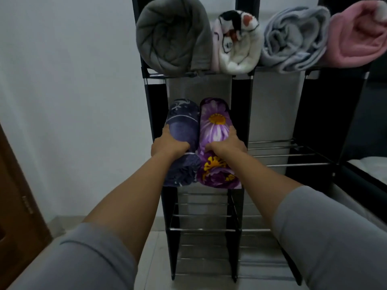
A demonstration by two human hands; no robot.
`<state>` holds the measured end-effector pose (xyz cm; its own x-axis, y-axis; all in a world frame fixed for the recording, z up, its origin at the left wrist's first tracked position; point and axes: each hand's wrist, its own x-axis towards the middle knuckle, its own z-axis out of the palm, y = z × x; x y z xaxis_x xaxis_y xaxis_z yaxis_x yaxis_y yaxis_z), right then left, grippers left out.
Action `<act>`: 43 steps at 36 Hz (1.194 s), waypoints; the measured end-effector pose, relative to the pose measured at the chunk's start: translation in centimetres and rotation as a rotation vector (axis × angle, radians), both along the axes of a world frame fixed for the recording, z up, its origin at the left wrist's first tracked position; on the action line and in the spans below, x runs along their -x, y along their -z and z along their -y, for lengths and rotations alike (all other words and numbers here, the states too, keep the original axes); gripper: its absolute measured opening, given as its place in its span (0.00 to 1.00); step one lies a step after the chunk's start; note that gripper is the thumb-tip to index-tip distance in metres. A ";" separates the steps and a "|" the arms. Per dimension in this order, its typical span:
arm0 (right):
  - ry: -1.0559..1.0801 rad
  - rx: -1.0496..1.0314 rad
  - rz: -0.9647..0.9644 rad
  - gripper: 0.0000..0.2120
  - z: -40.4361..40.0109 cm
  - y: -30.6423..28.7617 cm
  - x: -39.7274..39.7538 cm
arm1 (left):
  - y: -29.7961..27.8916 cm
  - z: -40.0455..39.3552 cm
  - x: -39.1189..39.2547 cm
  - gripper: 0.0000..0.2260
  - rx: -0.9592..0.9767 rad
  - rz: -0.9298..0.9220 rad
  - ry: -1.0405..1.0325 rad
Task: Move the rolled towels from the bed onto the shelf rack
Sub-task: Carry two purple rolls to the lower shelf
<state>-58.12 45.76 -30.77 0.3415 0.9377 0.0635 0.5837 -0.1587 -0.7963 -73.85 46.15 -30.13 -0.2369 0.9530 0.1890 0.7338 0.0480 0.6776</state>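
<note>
Two rolled towels lie side by side on the middle-left tier of the black shelf rack (pixel 240 101). My left hand (pixel 168 144) grips the dark blue towel (pixel 183 126) from above. My right hand (pixel 227 144) grips the purple flowered towel (pixel 213 124) beside it. Both rolls point into the rack, and their near ends stick out past the front rail. On the top tier sit a grey roll (pixel 171 34), a white patterned roll (pixel 236 40), a pale blue roll (pixel 293 38) and a pink roll (pixel 358 34).
The middle-right tier (pixel 289 153) shows bare metal bars, as do the lower tiers (pixel 201 229). A white wall (pixel 73 91) stands at the left, with a brown wooden door (pixel 18 216) at the far left. A white edge of bedding (pixel 372 164) shows at the right.
</note>
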 end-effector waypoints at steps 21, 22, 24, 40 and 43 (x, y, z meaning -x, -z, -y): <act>-0.061 0.245 0.116 0.36 -12.4 -0.8 -0.6 | 0.1 -12.2 -0.5 0.26 0.172 -0.230 0.229; -0.060 0.242 0.109 0.36 -12.3 -0.8 -0.6 | 0.2 -12.2 -0.5 0.26 0.168 -0.235 0.224; -0.050 0.231 0.096 0.35 -12.1 -0.8 -0.5 | 0.4 -12.0 -0.5 0.24 0.149 -0.241 0.206; 0.011 -0.078 0.022 0.37 0.6 -0.5 -0.3 | -0.5 -0.4 0.1 0.32 -0.037 -0.033 0.100; 0.014 -0.111 0.014 0.36 3.3 0.5 -0.6 | 0.2 2.5 0.3 0.30 -0.064 -0.016 0.092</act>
